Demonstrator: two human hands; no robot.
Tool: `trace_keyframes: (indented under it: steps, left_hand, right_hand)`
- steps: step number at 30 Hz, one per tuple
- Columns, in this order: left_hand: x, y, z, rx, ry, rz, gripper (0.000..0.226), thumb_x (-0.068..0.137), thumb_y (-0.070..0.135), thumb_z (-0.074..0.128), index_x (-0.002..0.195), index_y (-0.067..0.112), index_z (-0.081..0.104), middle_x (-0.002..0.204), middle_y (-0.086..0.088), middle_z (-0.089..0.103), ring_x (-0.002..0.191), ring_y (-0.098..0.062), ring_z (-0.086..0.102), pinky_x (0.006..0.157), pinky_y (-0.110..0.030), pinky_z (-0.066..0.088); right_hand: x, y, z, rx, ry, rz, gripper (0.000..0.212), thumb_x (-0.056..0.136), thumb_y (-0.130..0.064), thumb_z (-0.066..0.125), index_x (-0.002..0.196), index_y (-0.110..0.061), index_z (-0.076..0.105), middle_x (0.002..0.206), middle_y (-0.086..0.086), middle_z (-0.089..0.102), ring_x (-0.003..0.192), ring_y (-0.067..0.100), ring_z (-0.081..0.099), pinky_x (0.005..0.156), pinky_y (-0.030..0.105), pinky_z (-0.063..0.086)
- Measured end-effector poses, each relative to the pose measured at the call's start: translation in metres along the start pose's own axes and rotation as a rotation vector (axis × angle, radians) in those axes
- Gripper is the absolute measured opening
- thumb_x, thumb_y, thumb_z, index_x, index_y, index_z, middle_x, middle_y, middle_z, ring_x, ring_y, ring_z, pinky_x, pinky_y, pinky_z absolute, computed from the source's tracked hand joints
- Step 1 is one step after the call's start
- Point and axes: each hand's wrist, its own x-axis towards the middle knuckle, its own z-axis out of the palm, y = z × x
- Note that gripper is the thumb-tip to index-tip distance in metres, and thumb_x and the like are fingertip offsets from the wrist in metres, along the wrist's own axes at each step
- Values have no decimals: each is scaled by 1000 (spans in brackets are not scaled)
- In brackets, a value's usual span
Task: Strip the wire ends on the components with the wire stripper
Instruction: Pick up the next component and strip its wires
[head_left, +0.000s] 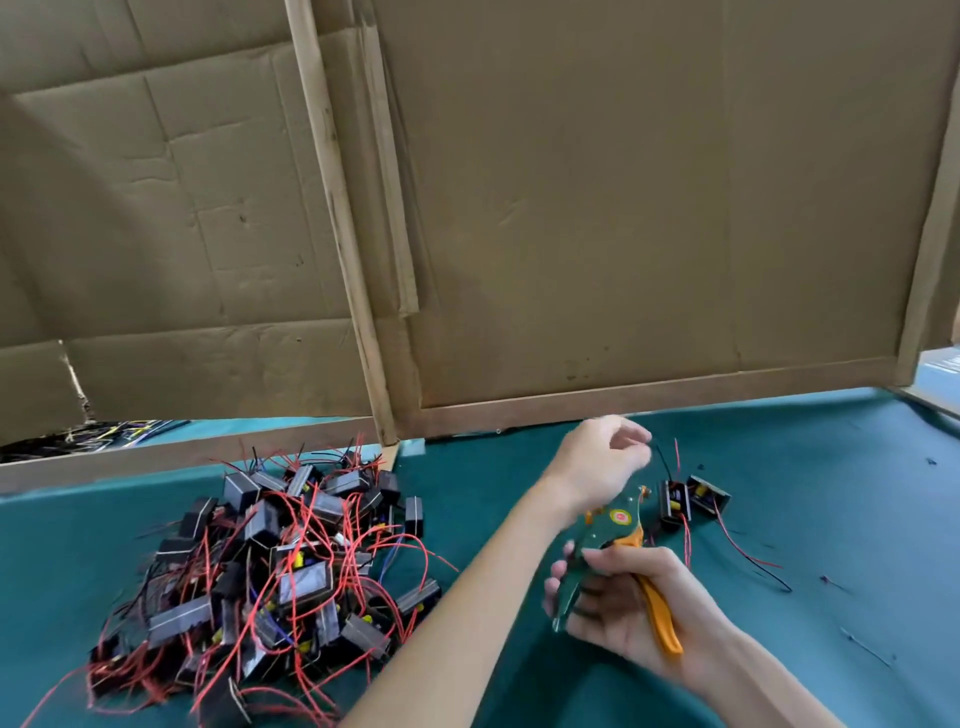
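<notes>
My right hand (631, 605) grips a wire stripper (613, 551) with a green body and orange handles; its jaws point up and away. Above the jaws, my left hand (602, 462) pinches the thin black wire (661, 457) of a small black component (675, 506) that rests on the green cloth. A second black component (707, 496) lies just right of it, trailing red and black wires. To the left sits a big heap of the same black components (275, 577), tangled with red, black and blue wires.
The table is covered with green cloth (831, 519). Upright cardboard panels (571, 208) in wooden frames wall off the back. Small bits of cut insulation (865, 647) dot the cloth at right. More wires (93, 436) show behind the left panel.
</notes>
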Motion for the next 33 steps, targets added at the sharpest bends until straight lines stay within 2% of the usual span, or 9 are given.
trace_keyframes:
  steps: [2,7,12,15,20,24,27,30,33]
  left_hand:
    - [-10,-14,-36,356,86,22,24,93,17,54,113,13,66,114,-4,67,103,-20,61,88,-26,45]
    - [-44,-85,-99,1122,273,-334,23,97,24,46,114,9,53,116,-11,61,105,-29,60,80,-34,46]
    - [-44,-122,-100,1163,344,-324,41,97,49,43,100,12,60,101,-4,68,94,-24,65,76,-31,48]
    - [-41,-131,-89,1229,397,-302,40,96,50,46,104,14,63,106,-3,66,103,-23,59,84,-32,44]
    - [-38,-135,-87,1196,535,-338,40,94,51,50,107,14,58,105,-1,67,106,-20,57,89,-30,40]
    - [-36,-131,-88,1084,517,-327,27,93,32,56,109,10,51,103,-6,69,101,-23,62,84,-31,43]
    - [-37,-121,-99,682,549,-280,36,90,29,60,114,5,49,98,-10,68,88,-28,65,73,-35,51]
    - [-39,-99,-114,395,551,-158,49,88,24,63,128,4,44,90,4,63,73,-12,57,55,-21,39]
    - [-45,-74,-122,290,584,46,50,85,19,67,130,11,47,85,17,60,80,-7,58,68,-22,40]
  right_hand:
    - [-26,-11,-13,-158,-39,-321,28,62,5,62,90,8,62,89,28,64,72,41,68,62,49,59]
    - [-24,-20,-17,-110,46,-394,25,68,3,61,93,6,60,93,27,66,77,41,69,62,49,60]
    - [-29,-33,-21,-87,86,-449,25,68,2,61,92,6,60,91,27,68,75,41,71,63,50,60]
    - [-30,-35,-24,-97,116,-455,26,68,1,61,94,5,60,91,27,68,76,41,71,64,50,60]
    - [-27,-30,-26,-128,97,-422,28,68,2,62,96,5,60,92,28,67,77,42,70,66,52,60]
    - [-27,-25,-24,-159,85,-398,29,67,2,62,95,5,60,91,29,66,76,43,70,66,53,59]
    - [-28,-24,-22,-168,80,-385,29,68,2,61,97,5,60,91,29,66,77,44,70,65,53,59]
    - [-28,-22,-22,-171,81,-370,30,68,2,60,98,5,60,91,30,66,77,44,70,64,52,59]
    - [-28,-21,-21,-187,82,-359,30,68,2,61,98,5,61,93,30,66,78,44,70,65,52,59]
